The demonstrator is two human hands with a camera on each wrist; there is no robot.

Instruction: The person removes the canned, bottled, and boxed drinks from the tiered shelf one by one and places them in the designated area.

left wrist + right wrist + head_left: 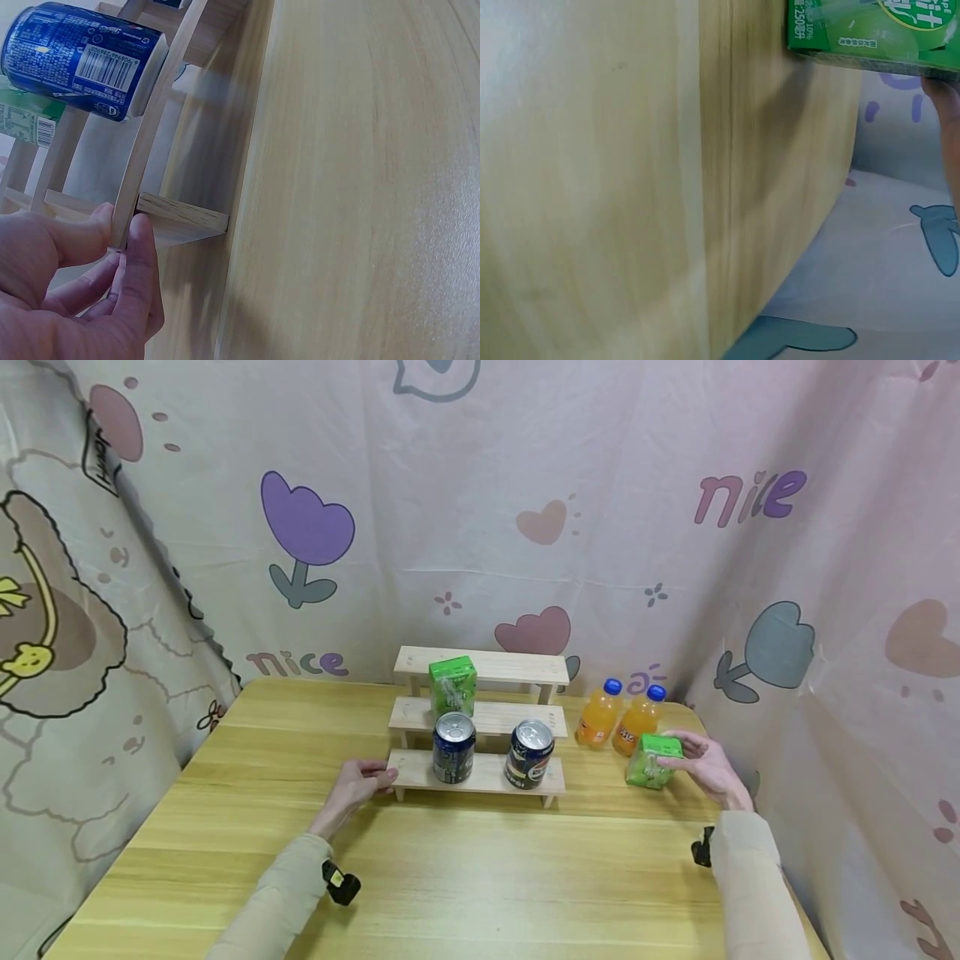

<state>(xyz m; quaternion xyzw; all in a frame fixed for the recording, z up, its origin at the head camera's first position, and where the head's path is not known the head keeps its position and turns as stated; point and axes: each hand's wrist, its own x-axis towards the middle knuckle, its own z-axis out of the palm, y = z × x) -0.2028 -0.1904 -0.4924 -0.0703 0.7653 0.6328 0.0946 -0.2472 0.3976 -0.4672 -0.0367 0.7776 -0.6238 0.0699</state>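
Observation:
My left hand (362,783) pinches the left end of the lowest board of a three-tier wooden display rack (408,770). In the left wrist view, the thumb lies on top of that board and fingers are beneath it. Toward the right side of the table, my right hand (705,764) grips a green juice box (648,768); in the right wrist view only the lower part of the juice box (870,30) shows. Two dark blue soda cans (453,750) (530,756) stand on the lowest board. A second green juice box (453,687) stands upright on the middle tier.
Two orange drink bottles (598,717) (637,722) with blue caps stand between the rack and my right hand, just behind the held juice box. A printed curtain (465,527) hangs behind and beside the wooden table (480,885).

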